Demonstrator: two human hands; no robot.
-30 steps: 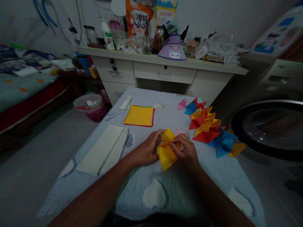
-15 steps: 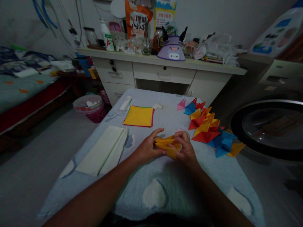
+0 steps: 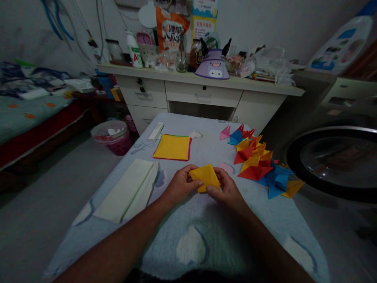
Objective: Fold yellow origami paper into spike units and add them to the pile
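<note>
A partly folded sheet of yellow origami paper (image 3: 206, 176) is held up between both hands above the cloth-covered table (image 3: 165, 243). My left hand (image 3: 182, 184) pinches its left side, thumb in front and fingers behind. On the other side my right hand (image 3: 226, 188) grips the right edge, its thumb low on the front. Beyond the hands lies a squared stack of coloured paper (image 3: 172, 147), yellow on top with red edges showing. Several folded paper cranes (image 3: 255, 157) in red, yellow, blue and pink stand in a row to the right.
A folded pale cloth or paper (image 3: 129, 188) lies at the left, with a small white box (image 3: 156, 131) farther back. Behind the table stands a cluttered white desk (image 3: 203, 92). A washing machine (image 3: 335, 114) is at the right, a pink bin (image 3: 118, 137) at the left.
The yellow paper was spread open with its layers apart; now it is flattened into a kite-like shape facing me. Both hands have shifted their grip to its sides.
</note>
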